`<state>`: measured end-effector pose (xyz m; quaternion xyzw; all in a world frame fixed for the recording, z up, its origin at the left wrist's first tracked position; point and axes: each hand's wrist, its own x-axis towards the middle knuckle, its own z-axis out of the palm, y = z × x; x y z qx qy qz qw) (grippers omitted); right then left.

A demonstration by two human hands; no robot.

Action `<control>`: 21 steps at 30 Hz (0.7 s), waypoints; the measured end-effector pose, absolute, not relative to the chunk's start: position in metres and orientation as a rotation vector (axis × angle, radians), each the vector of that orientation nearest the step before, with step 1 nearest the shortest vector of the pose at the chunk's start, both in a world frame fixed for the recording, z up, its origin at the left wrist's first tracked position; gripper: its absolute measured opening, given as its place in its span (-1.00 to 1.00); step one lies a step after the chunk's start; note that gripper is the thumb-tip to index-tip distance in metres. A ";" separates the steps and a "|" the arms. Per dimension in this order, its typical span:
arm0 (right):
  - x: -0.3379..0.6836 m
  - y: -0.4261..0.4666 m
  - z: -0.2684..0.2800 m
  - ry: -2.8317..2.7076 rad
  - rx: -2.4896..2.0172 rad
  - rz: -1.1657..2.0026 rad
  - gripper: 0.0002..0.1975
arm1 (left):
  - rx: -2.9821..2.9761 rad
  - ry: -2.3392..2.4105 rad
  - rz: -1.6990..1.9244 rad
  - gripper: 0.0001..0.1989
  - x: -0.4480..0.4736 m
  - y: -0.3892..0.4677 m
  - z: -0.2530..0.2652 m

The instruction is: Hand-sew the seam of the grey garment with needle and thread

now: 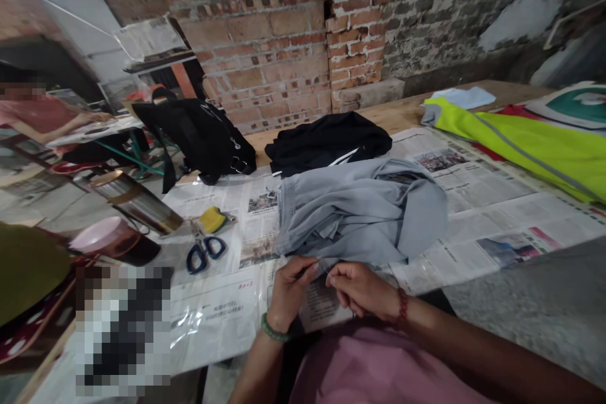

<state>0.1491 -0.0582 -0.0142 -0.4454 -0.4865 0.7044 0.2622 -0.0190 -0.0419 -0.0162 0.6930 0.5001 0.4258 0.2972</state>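
My left hand, with a green bead bracelet on its wrist, is closed in a pinch at the front edge of the table. Just to its right, my right hand, wearing a red bead bracelet, pinches too. A fine, thin line shows between the fingertips, too small to name for sure. Right beyond both hands lies a crumpled grey garment with an elastic-looking band on its left side. Blue-handled scissors rest on the newspaper to the left, beside a small yellow thing.
Newspaper covers the table. A steel flask and a pink-lidded jar stand at left. Behind are a black bag and a black garment. A yellow vest and an iron lie right. Another person sits far left.
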 end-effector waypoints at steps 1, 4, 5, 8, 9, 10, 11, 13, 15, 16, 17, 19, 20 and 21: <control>0.149 -0.058 -0.015 -1.312 -1.207 1.908 -0.85 | 1.840 1.319 1.135 -0.89 -0.019 -0.042 -0.016; 0.148 -0.057 -0.014 -1.305 -1.204 1.913 -0.86 | 1.842 1.290 1.121 -0.91 -0.019 -0.042 -0.016; 0.148 -0.057 -0.014 -1.307 -1.205 1.911 -0.86 | 1.847 1.278 1.113 -0.91 -0.019 -0.042 -0.016; 0.145 -0.055 -0.013 -1.322 -1.224 1.881 -0.88 | 1.881 1.248 1.085 -0.91 -0.019 -0.043 -0.014; 0.143 -0.054 -0.013 -1.327 -1.235 1.857 -0.88 | 1.900 1.234 1.072 -0.91 -0.019 -0.043 -0.013; 0.141 -0.053 -0.013 -1.331 -1.249 1.830 -0.87 | 1.920 1.217 1.059 -0.91 -0.018 -0.044 -0.012; 0.139 -0.052 -0.014 -1.336 -1.261 1.804 -0.86 | 1.940 1.199 1.048 -0.90 -0.018 -0.044 -0.011; 0.135 -0.049 -0.016 -1.351 -1.279 1.757 -0.84 | 1.976 1.166 1.043 -0.89 -0.018 -0.044 -0.010; 0.134 -0.048 -0.017 -1.393 -1.274 1.734 -0.87 | 2.008 1.146 1.069 -0.90 -0.018 -0.043 -0.011; 0.136 -0.048 -0.016 -1.433 -1.264 1.733 -0.88 | 2.025 1.142 1.085 -0.90 -0.019 -0.043 -0.012; 0.139 -0.049 -0.014 -1.486 -1.255 1.729 -0.88 | 2.041 1.141 1.097 -0.90 -0.019 -0.043 -0.013; 0.150 -0.050 -0.006 -1.643 -1.265 1.696 -0.84 | 2.063 1.149 1.119 -0.90 -0.020 -0.042 -0.016; 0.157 -0.050 -0.001 -1.743 -1.291 1.651 -0.82 | 2.066 1.157 1.128 -0.89 -0.021 -0.042 -0.017; 0.165 -0.049 0.006 -1.848 -1.326 1.572 -0.80 | 2.064 1.167 1.138 -0.89 -0.021 -0.043 -0.018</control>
